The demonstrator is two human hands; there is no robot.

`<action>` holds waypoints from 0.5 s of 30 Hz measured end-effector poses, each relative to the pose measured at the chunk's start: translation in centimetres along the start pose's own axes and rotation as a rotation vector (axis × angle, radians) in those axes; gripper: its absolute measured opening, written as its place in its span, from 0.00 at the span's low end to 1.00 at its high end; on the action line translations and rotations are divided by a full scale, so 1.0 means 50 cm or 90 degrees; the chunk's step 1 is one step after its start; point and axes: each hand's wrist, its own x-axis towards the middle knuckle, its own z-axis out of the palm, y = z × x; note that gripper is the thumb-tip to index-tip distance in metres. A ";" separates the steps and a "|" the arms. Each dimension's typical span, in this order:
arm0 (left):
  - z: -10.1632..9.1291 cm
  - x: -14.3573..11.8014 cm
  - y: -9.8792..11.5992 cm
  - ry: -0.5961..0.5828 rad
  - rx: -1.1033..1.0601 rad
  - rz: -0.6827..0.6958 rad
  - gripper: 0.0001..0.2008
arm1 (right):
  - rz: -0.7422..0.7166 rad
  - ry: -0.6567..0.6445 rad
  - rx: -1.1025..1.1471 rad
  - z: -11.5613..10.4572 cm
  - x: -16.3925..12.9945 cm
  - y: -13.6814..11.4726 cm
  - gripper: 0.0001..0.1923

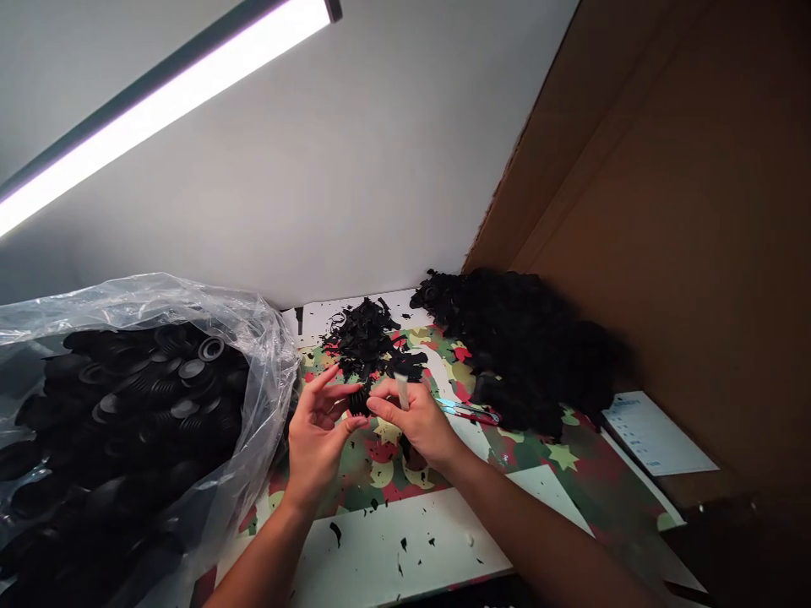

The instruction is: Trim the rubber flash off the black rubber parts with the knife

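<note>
Holding a small black ribbed rubber part (358, 399) between both hands above the patterned mat (373, 473), the person works close in front of a heap of black trimmings (367, 338). Left hand (320, 435) is half open, fingers fanned, with thumb and fingertips touching the part's near side; right hand (415, 418) is curled, gripping a short pale-handled tool (401, 390) upright while its fingertips pinch the part's other edge. What the tool's tip is cannot be told, since it is hidden behind the fingers. Main risk, as I judge it: the tool's working end sits just beside the left fingertips, so a slip on soft rubber could drive it into the skin. The grip on the part looks light, fingertip only, so it could twist or drop into the trimmings, where black on black would make it hard to find. Small scissors (472, 411) lie on the mat just right of the right hand, near enough for the wrist to knock. A clear plastic bag (266, 371) full of the same black parts bulges against the left forearm side; its loose film could catch an elbow and spill. A second dark pile (525, 346) sits farther right, and black scraps (405, 540) litter the white table edge (443, 549), where they could mix with good pieces.
</note>
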 end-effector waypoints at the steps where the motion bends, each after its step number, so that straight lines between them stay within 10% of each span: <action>1: 0.001 0.000 0.001 0.007 -0.018 -0.018 0.33 | 0.007 0.000 0.025 0.000 -0.001 -0.002 0.19; 8: 0.001 0.005 -0.007 0.018 -0.048 -0.066 0.35 | 0.039 -0.017 0.121 0.000 -0.003 -0.002 0.18; 12: -0.009 0.004 0.034 -0.046 0.164 0.088 0.09 | -0.038 -0.020 -0.022 -0.014 0.006 -0.006 0.23; 15: -0.052 0.012 0.100 -0.011 0.413 0.277 0.08 | -0.143 0.051 -0.223 -0.069 0.015 -0.024 0.17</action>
